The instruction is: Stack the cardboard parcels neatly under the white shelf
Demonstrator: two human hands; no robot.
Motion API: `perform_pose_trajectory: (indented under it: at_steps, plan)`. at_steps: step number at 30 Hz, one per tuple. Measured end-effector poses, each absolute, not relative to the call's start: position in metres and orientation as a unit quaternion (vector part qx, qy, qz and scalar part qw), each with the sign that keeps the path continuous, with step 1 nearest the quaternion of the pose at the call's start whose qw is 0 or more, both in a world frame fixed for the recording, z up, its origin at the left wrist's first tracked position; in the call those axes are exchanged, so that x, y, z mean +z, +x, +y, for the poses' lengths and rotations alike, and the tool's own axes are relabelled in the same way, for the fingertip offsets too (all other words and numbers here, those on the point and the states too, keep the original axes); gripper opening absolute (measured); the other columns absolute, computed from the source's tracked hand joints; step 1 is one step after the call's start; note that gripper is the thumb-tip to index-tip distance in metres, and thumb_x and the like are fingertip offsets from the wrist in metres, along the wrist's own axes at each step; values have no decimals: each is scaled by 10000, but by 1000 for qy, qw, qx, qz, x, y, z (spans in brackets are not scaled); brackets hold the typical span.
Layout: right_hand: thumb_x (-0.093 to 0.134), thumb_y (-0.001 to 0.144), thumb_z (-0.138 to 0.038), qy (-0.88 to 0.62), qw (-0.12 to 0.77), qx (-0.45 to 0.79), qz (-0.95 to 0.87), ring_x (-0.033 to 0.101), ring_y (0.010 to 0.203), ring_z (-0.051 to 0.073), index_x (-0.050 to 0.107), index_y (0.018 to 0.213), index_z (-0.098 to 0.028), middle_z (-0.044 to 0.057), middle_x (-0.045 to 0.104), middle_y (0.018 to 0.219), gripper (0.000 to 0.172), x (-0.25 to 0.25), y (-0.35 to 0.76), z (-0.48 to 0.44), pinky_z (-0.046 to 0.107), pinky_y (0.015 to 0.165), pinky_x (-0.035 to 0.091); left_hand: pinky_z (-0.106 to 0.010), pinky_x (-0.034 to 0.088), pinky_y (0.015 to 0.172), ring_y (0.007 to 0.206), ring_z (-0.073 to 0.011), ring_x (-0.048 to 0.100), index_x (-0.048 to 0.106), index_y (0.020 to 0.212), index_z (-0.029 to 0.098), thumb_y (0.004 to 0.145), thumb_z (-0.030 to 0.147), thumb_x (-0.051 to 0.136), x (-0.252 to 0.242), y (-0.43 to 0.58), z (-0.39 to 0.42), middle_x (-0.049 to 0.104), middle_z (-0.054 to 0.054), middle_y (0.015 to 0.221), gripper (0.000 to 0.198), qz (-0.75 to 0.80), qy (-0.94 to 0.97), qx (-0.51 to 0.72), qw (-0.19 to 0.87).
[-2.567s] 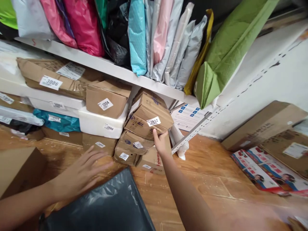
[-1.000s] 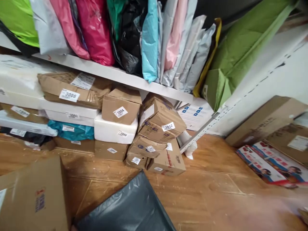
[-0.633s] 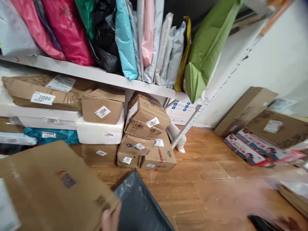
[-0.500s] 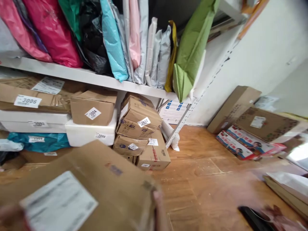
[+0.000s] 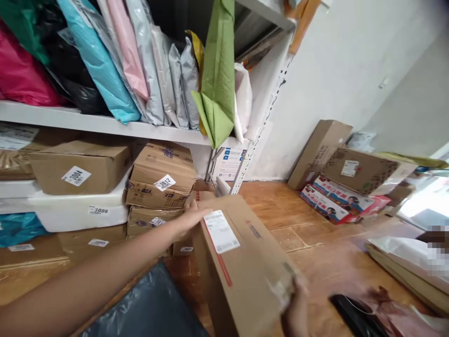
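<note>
- The left hand holds the carton at its far left corner, the thumb side against the top edge near the label; some of its fingers are hidden, so how widely they are spread cannot be told.
- The right hand grips the carton's near right end, at the corner; it is blurred, and part of it is cut off by the lower edge of the view.
- Between them the two hands have the carton at opposite ends, one far and left, the other near and right.
- The carton is plain brown cardboard, longer than wide, lying aslant with its long side running from far left to near right.
- Its upper face bears the white label by the far left edge, a red strip below that, a small dark print near the middle and shiny tape at the near end.
- It is in front of the shelf, just right of a dark bag and over the wooden floor; whether its underside touches the floor cannot be told.
- Box 3012 sits in a stack under the shelf, beyond the left hand.
</note>
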State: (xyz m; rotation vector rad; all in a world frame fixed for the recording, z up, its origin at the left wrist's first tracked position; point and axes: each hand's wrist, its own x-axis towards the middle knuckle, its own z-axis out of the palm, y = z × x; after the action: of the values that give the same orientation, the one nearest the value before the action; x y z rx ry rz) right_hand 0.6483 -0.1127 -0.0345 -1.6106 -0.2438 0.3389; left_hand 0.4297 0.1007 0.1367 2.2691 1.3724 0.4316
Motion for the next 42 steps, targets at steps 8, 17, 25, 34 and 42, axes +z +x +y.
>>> perform_pose_trajectory:
  at_steps: [8,17,25,34,42]
  plan:
    - [545,600,-833,-698,649,219,-209,524,1269,395,491,1120,-96,279,551,1264,904,-53,588,22,480,1111,403,-610,213,1165,1384,-397,379,521,1427,282,911,422,613,217,389,151,491,-150,1457,543,341,902,60,-257]
    - [547,645,-766,-742,612,195,-193,516,1258,468,480,1151,-71,353,532,1263,863,-35,603,136,622,1070,404,-433,436,877,1115,-378,519,534,1380,235,916,699,421,230,357,188,558,-171,1231,666,389,847,52,-358]
    - [574,784,-649,-705,603,-65,-369,392,1353,467,474,1298,6,360,486,1353,838,-2,572,109,698,1136,247,-434,389,884,1153,-384,477,443,1465,256,915,672,456,221,359,184,530,-181,1307,690,340,876,43,-339]
    - [692,867,-343,-593,246,-97,-761,574,1151,354,635,1170,-66,239,653,1223,415,38,489,149,475,982,507,-510,323,959,1194,-384,425,175,1591,274,889,640,541,212,335,187,455,-190,1415,872,272,892,15,-359]
    - [639,873,-276,-627,316,-79,-708,594,1088,325,651,1115,-125,192,675,1175,286,30,481,148,464,969,492,-576,250,1130,1374,-380,365,296,1556,280,888,464,645,204,325,188,402,-181,1512,776,268,912,105,-292]
